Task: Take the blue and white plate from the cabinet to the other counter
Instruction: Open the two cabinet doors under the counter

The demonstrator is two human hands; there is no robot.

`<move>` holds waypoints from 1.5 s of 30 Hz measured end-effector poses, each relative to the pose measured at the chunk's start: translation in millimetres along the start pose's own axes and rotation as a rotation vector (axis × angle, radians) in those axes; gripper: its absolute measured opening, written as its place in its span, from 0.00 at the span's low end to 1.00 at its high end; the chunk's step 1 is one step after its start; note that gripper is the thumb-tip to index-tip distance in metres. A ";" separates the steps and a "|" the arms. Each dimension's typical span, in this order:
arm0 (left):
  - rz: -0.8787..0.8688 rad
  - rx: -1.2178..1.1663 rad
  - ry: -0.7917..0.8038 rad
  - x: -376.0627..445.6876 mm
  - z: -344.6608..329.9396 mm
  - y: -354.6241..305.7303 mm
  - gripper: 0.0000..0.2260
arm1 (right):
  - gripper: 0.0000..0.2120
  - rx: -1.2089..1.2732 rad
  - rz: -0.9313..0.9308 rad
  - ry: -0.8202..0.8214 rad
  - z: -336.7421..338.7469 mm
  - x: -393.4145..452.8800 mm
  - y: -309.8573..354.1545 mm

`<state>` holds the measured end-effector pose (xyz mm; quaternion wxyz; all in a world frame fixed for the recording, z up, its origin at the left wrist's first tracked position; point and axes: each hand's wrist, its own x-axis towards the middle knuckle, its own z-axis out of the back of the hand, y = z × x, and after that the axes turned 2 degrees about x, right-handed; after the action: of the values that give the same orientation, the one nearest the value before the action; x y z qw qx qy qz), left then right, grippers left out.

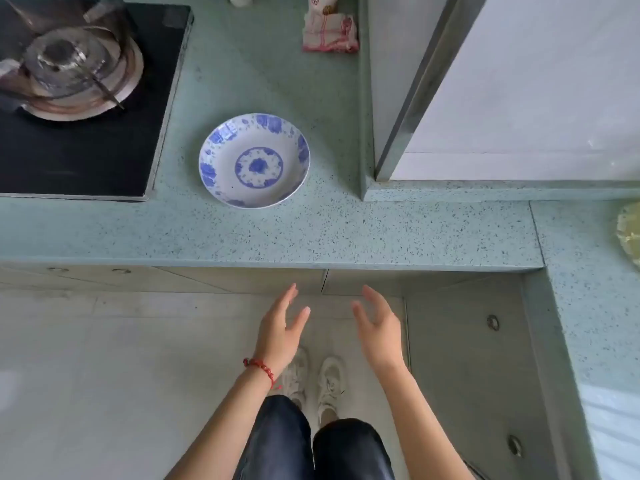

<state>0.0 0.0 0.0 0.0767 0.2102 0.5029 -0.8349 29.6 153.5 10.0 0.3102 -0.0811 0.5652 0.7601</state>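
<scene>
The blue and white plate (254, 161) lies flat on the green speckled counter (311, 233), right of the stove and left of a white corner pillar. Both my hands hang below the counter's front edge, over the floor, well short of the plate. My left hand (280, 329), with a red bead bracelet at the wrist, is open with fingers spread and holds nothing. My right hand (379, 329) is open too, palm turned inward, empty. The two hands face each other a short gap apart.
A black gas stove (86, 98) with a metal burner fills the counter's left part. A folded patterned cloth (329, 32) lies at the back. The white pillar (502, 91) stands right of the plate. The counter turns along the right side (595, 306), with cabinet doors beneath.
</scene>
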 end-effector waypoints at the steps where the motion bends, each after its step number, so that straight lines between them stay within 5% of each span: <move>1: 0.073 -0.150 0.004 9.4 -6.9 -0.5 0.21 | 0.17 0.121 -0.065 -0.032 -7.7 8.1 -0.5; 8: 0.303 -0.922 -0.041 53.9 -26.0 -11.3 0.10 | 0.10 0.766 -0.224 -0.117 -39.3 46.9 -0.4; 17: 0.327 -1.148 0.048 66.2 -30.1 -15.3 0.12 | 0.08 1.269 -0.351 -0.063 -48.0 58.8 4.3; 34: 0.448 -1.060 -0.223 -1.0 -38.5 14.8 0.10 | 0.05 1.054 -0.382 -0.095 -27.3 -0.4 -33.5; 41: 0.486 -0.962 -0.261 -22.5 -34.9 32.6 0.08 | 0.13 0.941 -0.352 -0.135 -13.2 -34.4 -62.3; 45: 0.493 -0.921 -0.266 -34.5 -31.5 46.0 0.07 | 0.09 0.914 -0.327 -0.173 -8.4 -46.9 -73.8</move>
<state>55.3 2.4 -35.1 0.4176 0.1590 0.7387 -0.5046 106.6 140.5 -30.3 0.4749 0.0392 0.7929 0.3797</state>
